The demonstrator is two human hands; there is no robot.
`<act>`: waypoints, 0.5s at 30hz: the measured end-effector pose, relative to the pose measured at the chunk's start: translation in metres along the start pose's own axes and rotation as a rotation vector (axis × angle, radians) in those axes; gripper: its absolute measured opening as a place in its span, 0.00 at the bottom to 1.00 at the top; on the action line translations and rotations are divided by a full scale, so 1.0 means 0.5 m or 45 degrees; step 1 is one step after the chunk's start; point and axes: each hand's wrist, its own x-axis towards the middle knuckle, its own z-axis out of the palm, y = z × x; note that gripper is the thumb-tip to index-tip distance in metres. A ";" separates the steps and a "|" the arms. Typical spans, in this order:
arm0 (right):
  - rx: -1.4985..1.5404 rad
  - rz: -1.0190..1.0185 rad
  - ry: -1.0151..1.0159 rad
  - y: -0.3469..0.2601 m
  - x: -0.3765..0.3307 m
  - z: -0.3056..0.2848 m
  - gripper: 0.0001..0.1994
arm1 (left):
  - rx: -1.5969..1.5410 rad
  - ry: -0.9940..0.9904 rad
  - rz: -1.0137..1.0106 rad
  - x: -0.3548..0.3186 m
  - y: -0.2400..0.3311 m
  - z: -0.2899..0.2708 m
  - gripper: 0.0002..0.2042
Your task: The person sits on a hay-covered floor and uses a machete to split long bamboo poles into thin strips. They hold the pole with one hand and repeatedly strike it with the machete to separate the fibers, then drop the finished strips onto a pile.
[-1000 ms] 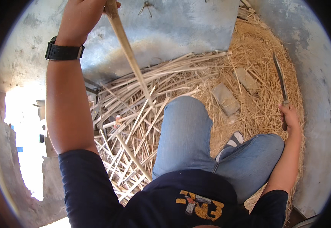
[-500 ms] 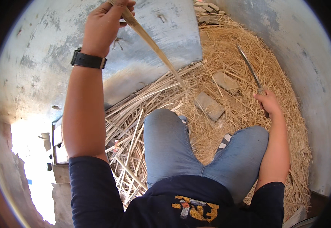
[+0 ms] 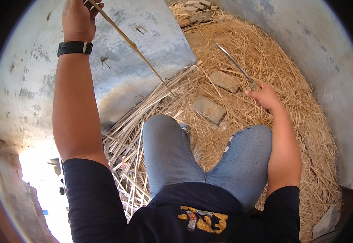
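While the left hand (image 3: 81,22) holds the stick (image 3: 134,45) up high, its fingers are curled round the top part, though the edge of the view hides some of that grip. The right hand (image 3: 264,95) has its fingers closed round the handle of the knife (image 3: 237,65). The stick slants down past the wall (image 3: 158,30), and its low end hangs just beside the near slab (image 3: 209,109); it is hard to tell if it touches anything. A second ago that end was over the pile (image 3: 152,104), well away from the slab, and the knife was far out to the right. Now the knife has come in, with its blade near the far slab (image 3: 224,81). That seems to bring both closer to a good spot for the work, but they are apart, so no cut is being made. Straw (image 3: 302,113) lies all round the slabs.
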 end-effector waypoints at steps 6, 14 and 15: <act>-0.055 -0.004 0.037 0.024 -0.024 -0.045 0.43 | 0.478 0.160 0.381 -0.079 0.029 0.170 0.23; 0.020 0.096 -0.048 0.011 -0.047 -0.068 0.42 | 0.152 0.144 0.247 -0.052 0.106 0.177 0.09; 0.010 0.111 -0.007 0.014 -0.047 -0.068 0.42 | 0.055 0.027 0.221 -0.051 0.116 0.175 0.07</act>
